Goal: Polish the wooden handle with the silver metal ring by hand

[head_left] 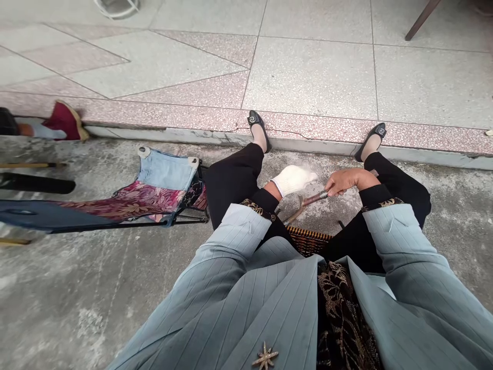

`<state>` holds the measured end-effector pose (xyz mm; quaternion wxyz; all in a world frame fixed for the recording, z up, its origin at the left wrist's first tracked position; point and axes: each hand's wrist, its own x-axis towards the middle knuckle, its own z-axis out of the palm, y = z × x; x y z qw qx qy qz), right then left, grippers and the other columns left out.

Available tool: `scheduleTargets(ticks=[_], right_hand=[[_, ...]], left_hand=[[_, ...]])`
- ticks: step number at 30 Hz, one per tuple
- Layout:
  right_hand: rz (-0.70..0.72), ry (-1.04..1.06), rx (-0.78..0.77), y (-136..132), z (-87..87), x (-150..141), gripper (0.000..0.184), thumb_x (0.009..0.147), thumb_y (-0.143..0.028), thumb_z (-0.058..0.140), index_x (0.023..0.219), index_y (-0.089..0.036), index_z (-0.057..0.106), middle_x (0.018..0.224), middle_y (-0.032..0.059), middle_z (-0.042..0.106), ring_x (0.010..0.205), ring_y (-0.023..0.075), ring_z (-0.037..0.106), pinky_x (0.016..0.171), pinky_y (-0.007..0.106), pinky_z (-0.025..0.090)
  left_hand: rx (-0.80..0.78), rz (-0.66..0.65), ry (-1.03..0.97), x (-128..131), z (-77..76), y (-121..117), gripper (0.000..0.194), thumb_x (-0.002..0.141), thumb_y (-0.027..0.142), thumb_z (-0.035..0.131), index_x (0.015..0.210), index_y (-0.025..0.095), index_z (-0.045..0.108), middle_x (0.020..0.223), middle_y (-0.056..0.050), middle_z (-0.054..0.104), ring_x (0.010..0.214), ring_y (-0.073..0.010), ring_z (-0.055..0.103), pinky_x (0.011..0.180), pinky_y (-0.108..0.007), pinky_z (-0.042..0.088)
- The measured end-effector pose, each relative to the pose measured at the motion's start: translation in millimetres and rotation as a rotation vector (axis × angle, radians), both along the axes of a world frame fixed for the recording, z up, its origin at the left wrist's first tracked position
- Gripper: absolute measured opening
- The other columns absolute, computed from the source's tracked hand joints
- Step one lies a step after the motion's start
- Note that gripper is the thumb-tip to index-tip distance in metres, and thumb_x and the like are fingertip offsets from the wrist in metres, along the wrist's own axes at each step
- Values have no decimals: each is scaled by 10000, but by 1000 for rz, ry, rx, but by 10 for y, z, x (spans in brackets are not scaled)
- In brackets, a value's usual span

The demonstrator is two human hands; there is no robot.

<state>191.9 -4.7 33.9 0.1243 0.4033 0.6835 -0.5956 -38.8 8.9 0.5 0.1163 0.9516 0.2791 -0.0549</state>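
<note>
My left hand point(293, 180) wears a white knitted glove and is held over the gap between my knees. Its fingers look curled together, but their tips are blurred, and whatever they may hold is hidden. Close by on the right, my bare right hand point(345, 180) is closed around the end of a brown, stick-like tool point(314, 199). Silvery wire or a metal band wraps the tool near my fingers. Its far end runs down and left below the glove and seems to fork. Under it shows the edge of a woven brown seat or basket point(308, 240).
Left of my leg stands a low folding chair point(157, 198) with floral and denim cloth. Another person's foot in a red shoe point(66, 121) rests near the raised tiled step point(308, 77), where my black shoes are propped. A white round object point(117, 7) and a brown leg point(421, 20) stand beyond.
</note>
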Motion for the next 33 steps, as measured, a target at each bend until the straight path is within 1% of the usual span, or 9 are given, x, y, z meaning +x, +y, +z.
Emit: scheduleTargets(ticks=[1,3,7,10,18,23,28,30,33], right_hand=[[87,45,-143,-9,46,3,298,714,-463,751,761,-169,755,618,22,637,539,135,518,575,289,396],[29,184,-154,-5,138,35,376,754,-514,718,912,-174,745,709,10,651,580,120,518,592,269,390],[-378,292,180,44,164,102,401,846,-563,608,733,-179,609,620,-32,533,531,91,425,560,248,332],[-493,159,378,85,31,100,429,873,-568,556,674,-190,543,592,-27,496,540,108,419,558,259,325],[-303,-466,712,95,-70,12,342,938,-459,510,904,-166,683,828,104,656,735,212,550,618,304,336],[7,-626,418,49,-100,-154,279,903,-396,596,909,-153,733,901,162,694,777,254,607,650,341,388],[226,-163,-145,25,-38,-93,365,803,-516,696,819,-153,727,649,31,613,594,146,521,616,293,404],[178,71,-149,14,83,7,426,790,-576,686,859,-158,725,658,5,599,602,131,518,601,271,396],[-278,304,87,-8,242,131,425,799,-585,675,814,-161,690,665,-5,577,587,106,482,572,247,364]], left_hand=[[-26,5,-22,2,-7,4,285,940,290,467,1120,237,681,972,-94,729,838,-217,676,692,-298,442],[-89,44,-67,11,-2,13,320,964,341,444,1149,214,671,1002,-97,730,833,-205,668,721,-305,459],[-140,142,-104,37,36,25,422,1014,406,320,1193,185,633,1005,-97,723,849,-207,667,747,-312,473],[-159,166,-70,51,26,13,412,1014,426,321,1173,200,626,1006,-81,714,880,-210,668,752,-296,464],[-165,73,35,98,-31,-70,361,1002,408,390,1097,183,655,921,-86,713,797,-175,637,718,-273,427],[-98,-11,67,109,-13,-113,359,1001,381,371,1082,201,671,865,-93,712,738,-195,646,633,-277,384],[-120,-86,-18,70,15,-86,324,993,385,401,1053,232,680,861,-59,714,744,-180,641,624,-261,375],[-183,-54,-113,53,36,-57,337,998,391,392,1036,213,676,874,-50,711,745,-171,630,642,-256,389],[-307,84,-323,38,74,-13,404,1023,395,322,1085,174,654,961,-52,709,811,-159,626,722,-253,428]])
